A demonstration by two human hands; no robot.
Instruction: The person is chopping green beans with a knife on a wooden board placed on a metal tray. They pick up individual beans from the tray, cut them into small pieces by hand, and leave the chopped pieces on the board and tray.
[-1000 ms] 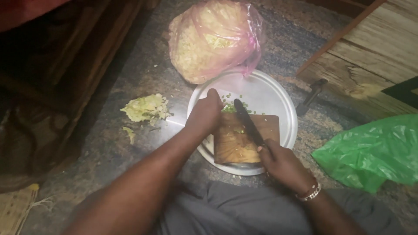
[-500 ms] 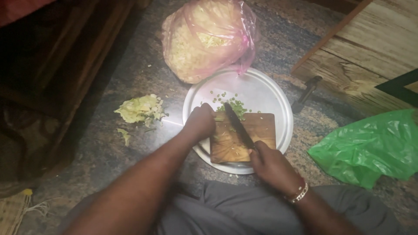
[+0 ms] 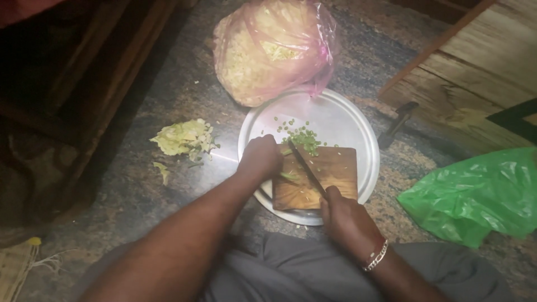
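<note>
Your right hand (image 3: pixel 349 221) is closed tight around the handle of a knife (image 3: pixel 306 169); the fingers wrap the handle fully, and the dark blade runs away from you, up and to the left across the wooden cutting board (image 3: pixel 330 179). The blade's tip ends near the board's upper left corner, just beside your other hand.

Your left hand (image 3: pixel 260 159) sits at the left edge of the board with its fingers curled under and bunched. They press down on a green vegetable (image 3: pixel 290 176), of which only a short strip shows on the board beside the blade. Whether the fingers pinch it or merely pin it flat, you cannot tell from this view.

A small heap of chopped green pieces (image 3: pixel 303 137) lies at the top edge of the board and spills onto the round metal plate (image 3: pixel 347 120) that carries the board. The plate rests on the stone floor (image 3: pixel 145 190).

Touching the plate's far rim is a pink plastic bag (image 3: pixel 274 47) full of pale shredded vegetable. To your left on the floor lie some cabbage scraps (image 3: pixel 182 137). To your right sits a crumpled green plastic bag (image 3: pixel 475 196), well apart from the plate.
</note>
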